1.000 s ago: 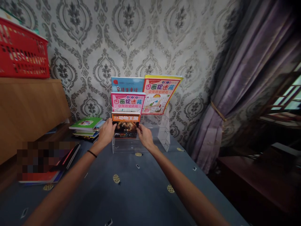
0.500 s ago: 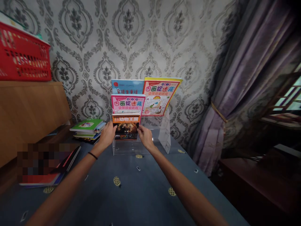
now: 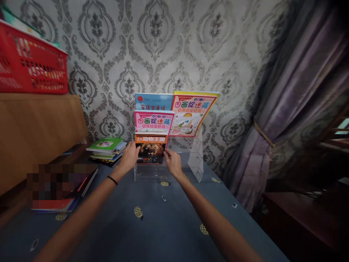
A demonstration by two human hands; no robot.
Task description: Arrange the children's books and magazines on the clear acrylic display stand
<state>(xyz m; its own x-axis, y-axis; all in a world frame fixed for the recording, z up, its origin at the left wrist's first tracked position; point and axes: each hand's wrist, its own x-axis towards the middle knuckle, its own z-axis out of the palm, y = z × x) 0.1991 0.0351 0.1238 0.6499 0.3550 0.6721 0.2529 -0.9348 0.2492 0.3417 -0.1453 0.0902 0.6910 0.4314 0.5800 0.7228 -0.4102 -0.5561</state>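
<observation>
An orange and black book with a lion on its cover (image 3: 151, 149) stands upright at the front left of a clear tiered book rack (image 3: 196, 153). My left hand (image 3: 131, 155) grips its left edge, and my right hand (image 3: 172, 162) pinches the right edge; both are closed. Behind it on higher tiers rise a pink picture book (image 3: 154, 120) and a pale blue book (image 3: 153, 102), each partly covered. On the rack's right side leans a yellow-edged picture book (image 3: 189, 115). The lion book's lower edge meets the rack's front tier.
Left of the rack lies a stack of books (image 3: 105, 147) with a green one on top. Nearer me are more books (image 3: 54, 204), partly blurred out. A red basket (image 3: 35, 67) sits on a wooden cabinet (image 3: 40, 127). A purple curtain (image 3: 264, 138) hangs at right.
The whole view has shifted slightly, so everything appears a little further right. Both hands keep their hold on the lion book, which stays at the same place in the rack.
</observation>
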